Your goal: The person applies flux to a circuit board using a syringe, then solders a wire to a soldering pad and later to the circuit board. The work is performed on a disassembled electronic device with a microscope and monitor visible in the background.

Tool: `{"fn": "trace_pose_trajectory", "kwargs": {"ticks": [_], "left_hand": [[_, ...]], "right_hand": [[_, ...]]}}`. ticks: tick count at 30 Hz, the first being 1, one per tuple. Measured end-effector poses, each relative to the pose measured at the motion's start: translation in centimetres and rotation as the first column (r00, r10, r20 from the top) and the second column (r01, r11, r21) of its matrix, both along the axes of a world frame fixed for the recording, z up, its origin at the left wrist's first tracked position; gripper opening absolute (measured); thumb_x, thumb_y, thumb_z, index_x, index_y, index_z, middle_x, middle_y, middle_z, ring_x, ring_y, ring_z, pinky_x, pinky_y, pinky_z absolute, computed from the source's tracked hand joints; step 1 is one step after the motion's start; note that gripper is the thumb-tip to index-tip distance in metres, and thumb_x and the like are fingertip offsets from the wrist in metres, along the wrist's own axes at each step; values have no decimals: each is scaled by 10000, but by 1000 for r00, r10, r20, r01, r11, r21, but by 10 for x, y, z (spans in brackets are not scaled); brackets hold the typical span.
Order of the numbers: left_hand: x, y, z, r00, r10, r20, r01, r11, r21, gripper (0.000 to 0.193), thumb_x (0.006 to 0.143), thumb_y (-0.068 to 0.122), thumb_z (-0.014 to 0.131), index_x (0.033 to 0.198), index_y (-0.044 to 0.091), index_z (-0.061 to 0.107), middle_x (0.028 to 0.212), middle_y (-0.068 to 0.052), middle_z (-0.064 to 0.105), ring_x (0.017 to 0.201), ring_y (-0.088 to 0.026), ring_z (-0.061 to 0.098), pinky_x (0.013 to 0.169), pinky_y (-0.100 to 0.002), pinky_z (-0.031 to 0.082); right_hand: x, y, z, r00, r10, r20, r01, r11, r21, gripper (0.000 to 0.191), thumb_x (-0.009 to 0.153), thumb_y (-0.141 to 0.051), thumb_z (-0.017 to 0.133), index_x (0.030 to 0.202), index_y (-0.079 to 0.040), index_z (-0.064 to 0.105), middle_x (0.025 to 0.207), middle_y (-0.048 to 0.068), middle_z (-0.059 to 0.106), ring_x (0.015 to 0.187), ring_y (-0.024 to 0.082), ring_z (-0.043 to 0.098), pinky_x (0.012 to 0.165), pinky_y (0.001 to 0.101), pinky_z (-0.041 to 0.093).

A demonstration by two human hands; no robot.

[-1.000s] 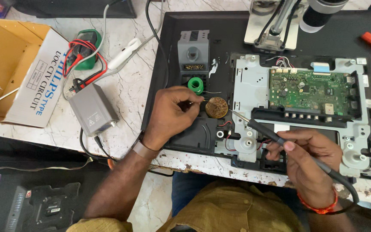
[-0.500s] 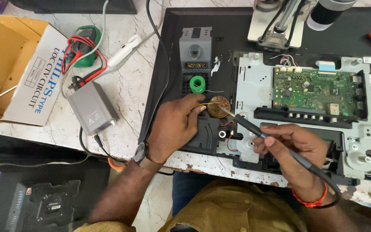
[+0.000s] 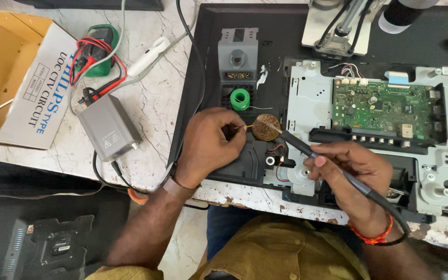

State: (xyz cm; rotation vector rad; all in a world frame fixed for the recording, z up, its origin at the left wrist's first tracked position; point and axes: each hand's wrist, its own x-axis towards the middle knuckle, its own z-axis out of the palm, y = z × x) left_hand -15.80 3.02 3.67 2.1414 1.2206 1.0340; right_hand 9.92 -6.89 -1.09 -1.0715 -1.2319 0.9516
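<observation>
Fingers of the left hand [image 3: 208, 145] pinch thin solder wire [image 3: 246, 126]; right hand [image 3: 356, 173] grips a dark soldering iron [image 3: 307, 150], tip resting on the round brown flux tin [image 3: 265, 127] mid-frame, the green circuit board [image 3: 390, 106] not yet touched.

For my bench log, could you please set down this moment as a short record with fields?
left hand: pinches a thin wire whose end points at the round brown tin
right hand: holds the soldering iron like a pen
soldering iron: tip at the round brown tin
round brown tin: on the black panel, below the green solder spool
green solder spool: beside the grey metal frame
green circuit board: mounted in the grey metal frame, untouched
</observation>
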Motion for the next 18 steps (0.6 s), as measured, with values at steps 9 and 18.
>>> {"fn": "trace_pose_trajectory", "kwargs": {"ticks": [9,18], "left_hand": [[2,-1,1,999,22,-31,-23,999,-32,59,752,92,767,760,50,725,717,-94,692,642,-263,691,579,-375,516],[2,-1,0,999,27,-47,-29,998,-51,63,739,112,769,728,59,738,705,-85,687,628,-262,686,577,-376,520]], "right_hand": [[-9,-2,-2,992,-53,112,58,997,-43,186,959,-89,726,1108,22,724,872,105,769,664,62,641,554,190,480],[-10,-2,-5,995,-31,95,39,996,-81,192,949,-76,727,1115,20,728,880,96,770,678,39,614,555,185,451]]}}
